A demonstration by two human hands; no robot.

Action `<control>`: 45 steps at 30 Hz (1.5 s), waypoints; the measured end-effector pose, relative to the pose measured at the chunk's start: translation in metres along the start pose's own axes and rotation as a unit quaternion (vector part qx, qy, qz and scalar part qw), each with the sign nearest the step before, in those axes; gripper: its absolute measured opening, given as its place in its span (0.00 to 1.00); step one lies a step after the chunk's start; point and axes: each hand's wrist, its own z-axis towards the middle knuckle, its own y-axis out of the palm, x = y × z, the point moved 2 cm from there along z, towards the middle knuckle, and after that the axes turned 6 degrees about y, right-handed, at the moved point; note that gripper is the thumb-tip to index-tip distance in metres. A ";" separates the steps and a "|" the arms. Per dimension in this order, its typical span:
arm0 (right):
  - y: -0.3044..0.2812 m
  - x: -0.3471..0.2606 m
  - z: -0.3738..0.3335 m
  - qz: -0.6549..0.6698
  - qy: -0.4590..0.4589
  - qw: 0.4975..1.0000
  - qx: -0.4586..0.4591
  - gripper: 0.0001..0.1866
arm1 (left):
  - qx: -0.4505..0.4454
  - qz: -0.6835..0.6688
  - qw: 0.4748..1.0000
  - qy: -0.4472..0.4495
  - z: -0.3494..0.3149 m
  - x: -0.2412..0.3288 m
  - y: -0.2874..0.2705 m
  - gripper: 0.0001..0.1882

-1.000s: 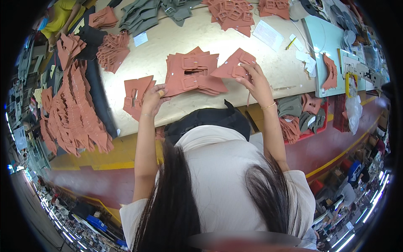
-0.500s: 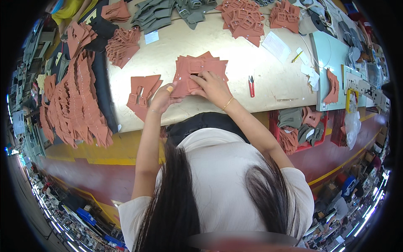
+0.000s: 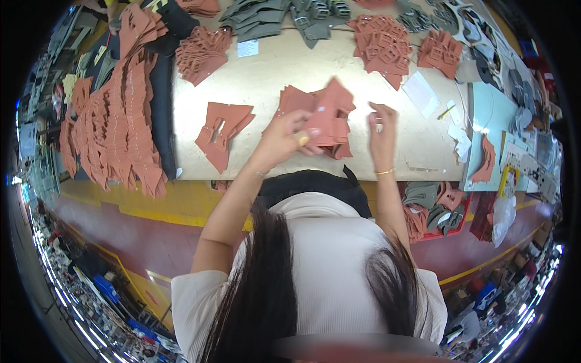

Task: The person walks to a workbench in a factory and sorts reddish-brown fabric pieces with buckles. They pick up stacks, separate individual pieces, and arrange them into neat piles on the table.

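Observation:
My left hand [image 3: 289, 140] is closed on a reddish-brown cut piece [image 3: 331, 115] with a rectangular opening, lifted and tilted, its edge a little blurred. Below and behind it lies a stack of like pieces [image 3: 292, 101], partly hidden by the hand. Just to the right, my right hand [image 3: 383, 136] is over the table, fingers bent, with a gap between forefinger and thumb. I make out nothing in that gap. The red-handled thread snips seen earlier are out of sight, near where this hand is. Left of my hands lie more reddish-brown pieces [image 3: 218, 134] with a slot.
Long bundles of reddish-brown pieces [image 3: 121, 121] hang along the left. Buckled reddish-brown stacks [image 3: 381, 51] and grey-green stacks [image 3: 257, 18] line the far side. A paper sheet [image 3: 422, 94], a yellow pen [image 3: 447, 109] and a pale green board [image 3: 481, 121] are rightward; a red crate [image 3: 463, 225] is below.
The view has shifted. My left hand has raised and turned a reddish-brown piece. My right hand has left the stack and moved right, over the place where the snips lay.

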 end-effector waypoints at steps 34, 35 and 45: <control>0.071 -0.004 -0.044 -0.174 -0.136 0.961 -0.169 0.22 | 0.150 0.063 0.983 -0.084 0.036 -0.117 -0.129 0.28; 0.072 0.000 -0.042 -0.171 -0.132 0.960 -0.176 0.22 | 0.151 0.050 0.983 -0.090 0.030 -0.117 -0.122 0.30; -0.048 0.036 0.006 0.326 0.183 0.919 -0.123 0.10 | 0.176 0.186 0.964 -0.067 0.019 -0.123 -0.116 0.27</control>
